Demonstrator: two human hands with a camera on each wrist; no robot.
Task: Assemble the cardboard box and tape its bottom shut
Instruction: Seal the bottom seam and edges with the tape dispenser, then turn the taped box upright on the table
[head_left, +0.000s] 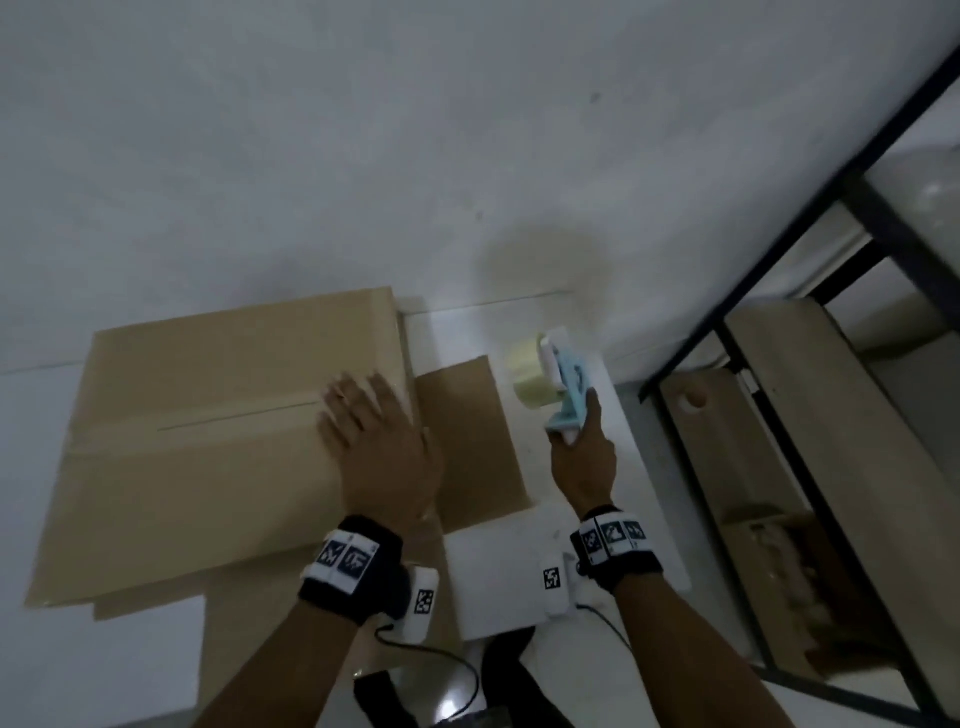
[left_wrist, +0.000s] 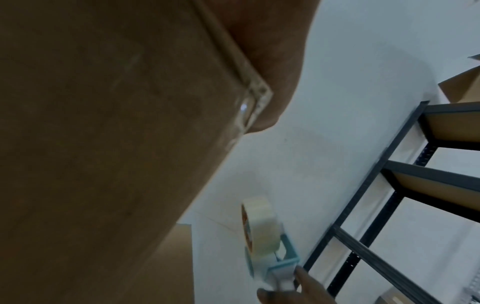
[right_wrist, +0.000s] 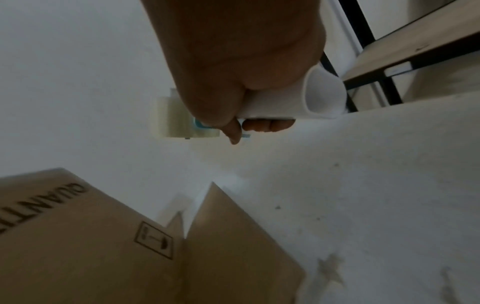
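Left hand (head_left: 382, 441) flat on box (head_left: 208, 441) | right hand (head_left: 584, 452) grips tape dispenser (head_left: 563, 384) | right wrist: "QUANTI" print

The head view looks steeply down from above; both wrist views sit close, looking up and outward, and share the tape dispenser (left_wrist: 270, 244) toward the shelf rack (left_wrist: 389, 205) at 3 o'clock.

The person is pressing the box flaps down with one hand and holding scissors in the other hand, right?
Not scissors. In the head view the right hand grips a tape dispenser by its handle. The rest is right: the left hand lies flat on the cardboard box flaps.
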